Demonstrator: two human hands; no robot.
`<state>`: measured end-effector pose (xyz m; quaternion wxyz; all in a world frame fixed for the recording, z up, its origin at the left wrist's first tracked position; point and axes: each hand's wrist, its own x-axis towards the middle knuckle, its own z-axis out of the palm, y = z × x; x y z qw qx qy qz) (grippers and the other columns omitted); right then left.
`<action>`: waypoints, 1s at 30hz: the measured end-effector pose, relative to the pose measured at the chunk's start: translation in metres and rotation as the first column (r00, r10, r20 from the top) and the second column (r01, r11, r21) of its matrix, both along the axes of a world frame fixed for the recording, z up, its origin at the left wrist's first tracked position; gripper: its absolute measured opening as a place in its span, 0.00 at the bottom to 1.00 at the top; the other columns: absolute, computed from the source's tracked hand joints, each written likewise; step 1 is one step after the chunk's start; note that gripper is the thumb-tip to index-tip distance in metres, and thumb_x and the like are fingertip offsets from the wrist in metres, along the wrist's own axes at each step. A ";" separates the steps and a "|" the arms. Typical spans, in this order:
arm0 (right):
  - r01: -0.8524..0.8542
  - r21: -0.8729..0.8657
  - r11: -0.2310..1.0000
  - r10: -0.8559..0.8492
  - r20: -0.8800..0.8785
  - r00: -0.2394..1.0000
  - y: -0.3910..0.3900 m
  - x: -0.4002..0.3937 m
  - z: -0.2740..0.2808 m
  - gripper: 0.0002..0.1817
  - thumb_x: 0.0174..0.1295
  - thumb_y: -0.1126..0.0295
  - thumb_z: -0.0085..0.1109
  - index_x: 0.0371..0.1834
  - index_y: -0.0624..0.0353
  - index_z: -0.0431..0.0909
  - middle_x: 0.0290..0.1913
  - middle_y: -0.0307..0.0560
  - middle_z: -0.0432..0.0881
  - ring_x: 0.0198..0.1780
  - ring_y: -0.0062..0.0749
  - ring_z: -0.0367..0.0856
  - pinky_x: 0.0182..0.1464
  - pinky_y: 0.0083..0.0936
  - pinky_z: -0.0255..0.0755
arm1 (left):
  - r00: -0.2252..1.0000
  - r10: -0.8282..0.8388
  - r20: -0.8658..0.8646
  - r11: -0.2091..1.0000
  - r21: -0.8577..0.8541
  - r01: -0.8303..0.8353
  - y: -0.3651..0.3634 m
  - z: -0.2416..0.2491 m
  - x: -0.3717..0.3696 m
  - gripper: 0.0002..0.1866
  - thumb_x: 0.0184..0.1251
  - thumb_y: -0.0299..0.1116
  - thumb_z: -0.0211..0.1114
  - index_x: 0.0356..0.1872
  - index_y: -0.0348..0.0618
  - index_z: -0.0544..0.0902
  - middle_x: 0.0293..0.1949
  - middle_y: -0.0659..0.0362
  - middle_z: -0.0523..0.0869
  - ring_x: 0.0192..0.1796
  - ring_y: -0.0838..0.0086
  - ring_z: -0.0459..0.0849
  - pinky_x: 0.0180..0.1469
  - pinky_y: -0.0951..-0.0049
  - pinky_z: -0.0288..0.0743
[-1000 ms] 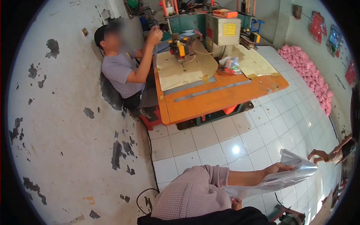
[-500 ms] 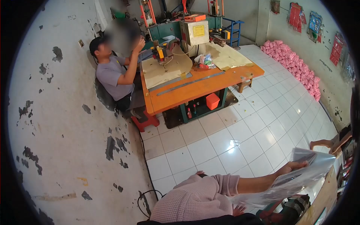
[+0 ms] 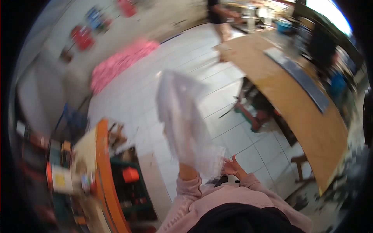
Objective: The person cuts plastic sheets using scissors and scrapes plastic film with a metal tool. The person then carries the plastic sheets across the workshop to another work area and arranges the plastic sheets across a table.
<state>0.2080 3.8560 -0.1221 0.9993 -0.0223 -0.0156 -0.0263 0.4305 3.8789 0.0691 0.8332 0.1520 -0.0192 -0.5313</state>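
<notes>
A bundle of clear plastic sheets (image 3: 180,112) hangs upright in front of me, blurred by motion. My left hand is behind the film and grips it; only the forearm and wrist (image 3: 188,171) show bare below the plastic. To the right, my right hand (image 3: 232,167) has its fingers apart and thumb up, right by the lower edge of the sheets, holding nothing.
A long tan worktable (image 3: 287,81) with a grey strip (image 3: 299,77) on it stands at right, and a stool (image 3: 303,169) beside it. An orange-edged machine table (image 3: 105,167) stands at left. Pink bundles (image 3: 120,64) lie along the wall. A person (image 3: 219,19) stands at the back.
My view has swung right, away from the seated person, to the tan table. The plastic sheets in my left hand now stand upright at the centre. My right hand has come up beside them.
</notes>
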 end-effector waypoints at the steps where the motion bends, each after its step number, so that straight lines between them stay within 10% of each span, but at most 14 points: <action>1: 0.097 -0.026 0.995 -0.098 -0.027 0.995 -0.022 0.001 0.008 0.44 0.48 0.43 0.57 0.64 0.54 0.54 0.64 0.49 0.58 0.60 0.43 0.64 0.54 0.44 0.65 | 1.000 -0.025 0.011 1.000 0.010 0.025 -0.019 -0.007 0.008 0.26 0.64 0.49 0.49 0.48 0.33 0.72 0.39 0.45 0.80 0.33 0.61 0.81 0.31 0.64 0.77; 7: 0.199 -0.559 0.805 -0.522 -0.509 0.684 -0.098 0.030 0.063 0.18 0.55 0.70 0.58 0.50 0.62 0.72 0.44 0.46 0.78 0.45 0.29 0.77 0.47 0.25 0.71 | 0.981 -0.150 0.124 0.989 0.037 0.146 -0.140 -0.021 0.053 0.26 0.65 0.49 0.49 0.50 0.33 0.71 0.42 0.45 0.78 0.37 0.61 0.81 0.35 0.63 0.77; 16: 0.458 -0.813 0.360 -0.930 -0.354 0.101 -0.199 -0.110 0.145 0.09 0.48 0.71 0.62 0.32 0.61 0.78 0.29 0.40 0.79 0.31 0.24 0.75 0.34 0.22 0.70 | 0.793 -0.044 0.608 0.965 -0.180 0.191 -0.349 0.073 0.079 0.26 0.66 0.48 0.47 0.51 0.33 0.70 0.47 0.45 0.77 0.44 0.61 0.80 0.42 0.63 0.77; 19: 0.435 -0.865 0.248 -0.928 -0.342 -0.151 -0.221 -0.183 0.198 0.06 0.46 0.74 0.62 0.27 0.57 0.76 0.25 0.36 0.76 0.29 0.21 0.73 0.33 0.19 0.69 | 0.819 -0.173 0.547 0.887 -0.274 0.370 -0.387 0.126 0.052 0.24 0.66 0.45 0.48 0.54 0.35 0.68 0.50 0.48 0.75 0.49 0.62 0.76 0.48 0.62 0.74; 21: 0.561 -0.825 -0.067 -0.984 -0.039 -0.176 -0.239 -0.218 0.218 0.07 0.45 0.76 0.62 0.27 0.55 0.75 0.26 0.35 0.75 0.29 0.20 0.74 0.34 0.17 0.69 | 0.825 -0.395 0.404 0.802 -0.288 0.524 -0.408 0.157 0.028 0.22 0.66 0.38 0.51 0.59 0.40 0.65 0.56 0.54 0.71 0.57 0.64 0.70 0.57 0.63 0.67; 26: 0.387 -0.918 0.089 -0.916 -0.228 -0.330 -0.249 -0.300 0.248 0.11 0.43 0.76 0.62 0.32 0.57 0.75 0.28 0.38 0.76 0.30 0.21 0.75 0.34 0.19 0.71 | 0.740 -0.304 0.600 0.915 -0.034 0.402 -0.444 0.077 0.002 0.26 0.63 0.39 0.54 0.60 0.41 0.63 0.58 0.53 0.68 0.62 0.61 0.64 0.64 0.58 0.57; 28: 0.271 -0.935 0.229 -0.858 -0.325 -0.397 -0.252 -0.314 0.240 0.11 0.43 0.74 0.63 0.31 0.57 0.75 0.28 0.38 0.76 0.29 0.21 0.74 0.32 0.20 0.70 | 0.830 -0.532 0.168 0.825 -0.118 0.553 -0.455 0.024 -0.002 0.26 0.60 0.36 0.57 0.59 0.37 0.63 0.59 0.50 0.67 0.62 0.61 0.64 0.63 0.57 0.57; 30: 0.124 -0.892 0.434 -0.740 -0.431 -0.516 -0.253 -0.339 0.198 0.12 0.44 0.74 0.63 0.34 0.59 0.75 0.29 0.38 0.77 0.30 0.23 0.75 0.33 0.22 0.70 | 0.860 -0.500 0.098 0.866 0.042 0.499 -0.483 -0.063 0.019 0.21 0.63 0.37 0.52 0.55 0.37 0.67 0.54 0.52 0.71 0.59 0.60 0.66 0.62 0.57 0.59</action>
